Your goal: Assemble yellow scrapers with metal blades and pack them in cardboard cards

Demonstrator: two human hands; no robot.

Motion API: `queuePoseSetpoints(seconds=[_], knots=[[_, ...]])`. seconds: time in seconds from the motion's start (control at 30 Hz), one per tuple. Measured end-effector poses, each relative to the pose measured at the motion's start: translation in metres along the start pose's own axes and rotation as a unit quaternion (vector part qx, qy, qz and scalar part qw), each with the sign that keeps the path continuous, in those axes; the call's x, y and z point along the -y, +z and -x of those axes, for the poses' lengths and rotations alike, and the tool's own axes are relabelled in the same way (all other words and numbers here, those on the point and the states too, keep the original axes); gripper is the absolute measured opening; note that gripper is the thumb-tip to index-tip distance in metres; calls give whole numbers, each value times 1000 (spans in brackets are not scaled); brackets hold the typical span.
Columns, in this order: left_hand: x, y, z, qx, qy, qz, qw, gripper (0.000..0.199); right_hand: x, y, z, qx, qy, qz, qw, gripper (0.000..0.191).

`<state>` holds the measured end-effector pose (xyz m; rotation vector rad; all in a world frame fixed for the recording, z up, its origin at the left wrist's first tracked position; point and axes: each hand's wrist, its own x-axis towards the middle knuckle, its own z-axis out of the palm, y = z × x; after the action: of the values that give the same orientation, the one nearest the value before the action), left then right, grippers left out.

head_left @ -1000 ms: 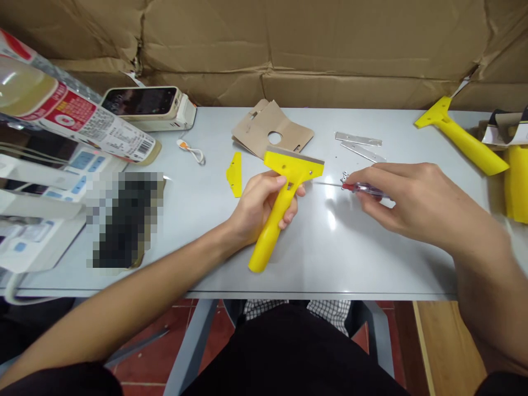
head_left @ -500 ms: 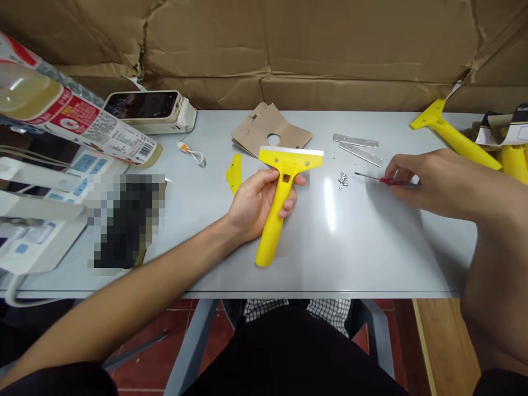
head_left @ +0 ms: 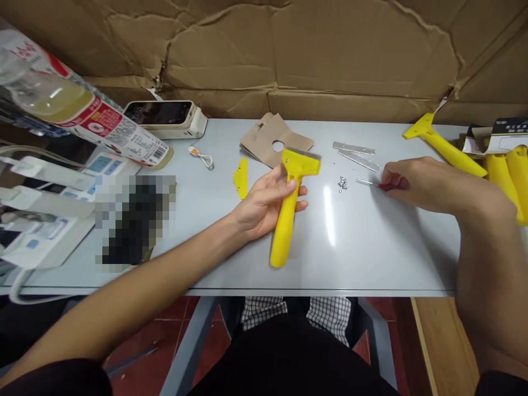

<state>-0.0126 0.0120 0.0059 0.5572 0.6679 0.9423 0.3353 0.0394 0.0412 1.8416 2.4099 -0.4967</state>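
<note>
My left hand [head_left: 264,206] is closed around the neck of a yellow scraper [head_left: 285,231], its head pointing away from me and its handle toward me. In my right hand [head_left: 429,184] is a small screwdriver with a red handle [head_left: 385,187]; its thin shaft points left toward a little pile of screws and nuts [head_left: 342,184]. Two flat metal blades [head_left: 355,149] lie behind the pile. Left of the scraper rest a loose yellow plate [head_left: 240,179] with small holes and a folded brown card [head_left: 268,137] with a round hole.
A second yellow scraper [head_left: 449,146] lies at the back right, beside a box and more yellow handles [head_left: 505,176]. On the left are bottles [head_left: 111,126], a phone on a white device [head_left: 165,115], a short cable [head_left: 202,158], a pixelated dark object [head_left: 136,220] and a power strip [head_left: 61,236].
My left hand has turned the scraper, so its head now shows at a different angle, with my thumb over the neck. The right hand still holds the screwdriver near the screws. The view has shifted slightly.
</note>
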Motion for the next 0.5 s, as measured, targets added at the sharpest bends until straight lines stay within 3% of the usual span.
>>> queuePoseSetpoints(seconds=[0.13,0.3,0.5], knots=[[4,-2,-1,13,14,-23,1000,40,12,-9,1,56,66,49,995,8],[9,0,-2,-16,30,-59,998,38,3,-3,-4,45,59,38,997,10],[13,1,-7,-68,35,-18,997,9,0,-4,-6,1,52,6,999,31]])
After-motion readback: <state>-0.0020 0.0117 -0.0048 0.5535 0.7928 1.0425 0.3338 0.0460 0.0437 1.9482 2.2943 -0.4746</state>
